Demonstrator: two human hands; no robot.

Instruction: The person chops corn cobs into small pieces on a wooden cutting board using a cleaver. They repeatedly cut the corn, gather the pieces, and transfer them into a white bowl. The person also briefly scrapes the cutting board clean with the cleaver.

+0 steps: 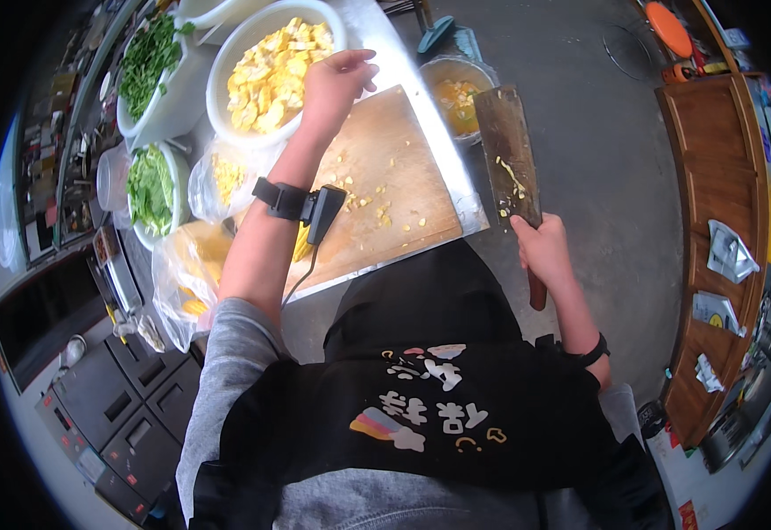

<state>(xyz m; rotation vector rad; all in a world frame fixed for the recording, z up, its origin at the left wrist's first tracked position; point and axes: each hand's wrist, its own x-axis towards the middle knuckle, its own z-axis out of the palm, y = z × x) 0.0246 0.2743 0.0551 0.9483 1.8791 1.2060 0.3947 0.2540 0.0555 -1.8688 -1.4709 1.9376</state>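
My right hand (543, 248) grips the wooden handle (536, 291) of a cleaver. Its broad, dark blade (508, 146) points away from me beyond the board's right edge, with bits of yellow corn stuck to it. Above the wooden cutting board's far left corner, beside a white plastic basin (216, 79), hovers my left hand (342, 76), fingers apart and nothing visible in them. Cut corn pieces (272, 79) fill much of that basin. Scattered corn scraps (382, 213) lie on the cutting board (412, 172). Part of a yellow corn cob (302, 244) shows beside my left forearm.
A lined bucket (459, 93) holding food scraps stands on the floor past the metal table edge (418, 86). Left of the board are a bag of corn kernels (226, 179), a bag with corn (193, 278), leafy greens (150, 189) and herbs (150, 63). A wooden cabinet (710, 165) stands right.
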